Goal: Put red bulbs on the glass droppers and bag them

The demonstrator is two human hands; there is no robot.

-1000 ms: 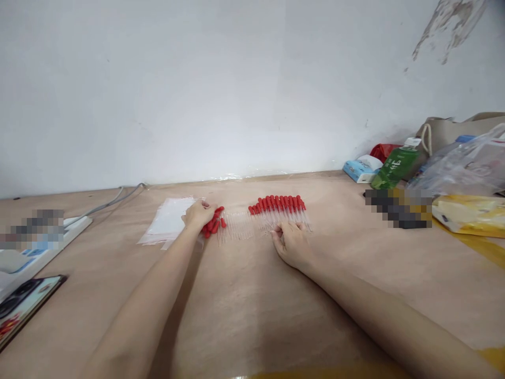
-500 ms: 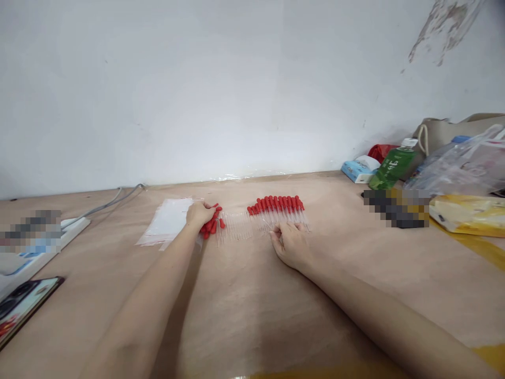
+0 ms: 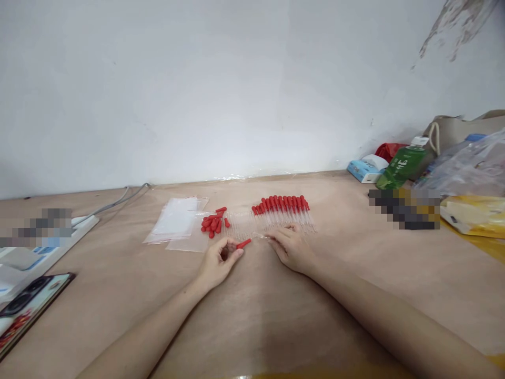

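My left hand (image 3: 222,259) pinches a red rubber dropper bulb (image 3: 243,243), its narrow open end pointing right. Facing it, my right hand (image 3: 290,245) grips a clear dropper tube (image 3: 260,236), whose end lies close to the bulb; whether they touch I cannot tell. Behind my left hand is a pile of loose red bulbs (image 3: 213,223). A row of bare clear tubes (image 3: 240,223) lies side by side in the middle. Just beyond my right hand, several droppers with red bulbs fitted (image 3: 284,204) are lined up, their lower ends partly hidden by my fingers.
Clear and white plastic bags (image 3: 175,218) lie left of the bulb pile. A phone (image 3: 33,305) and a white power strip (image 3: 84,227) with a cable are at far left. A green bottle (image 3: 401,166), tissue pack (image 3: 365,170) and yellow packet (image 3: 473,216) stand right, near the wall.
My left hand has come from the bulb pile toward me and to the right, bringing one red bulb. My right hand stays near the droppers, still holding the tube.
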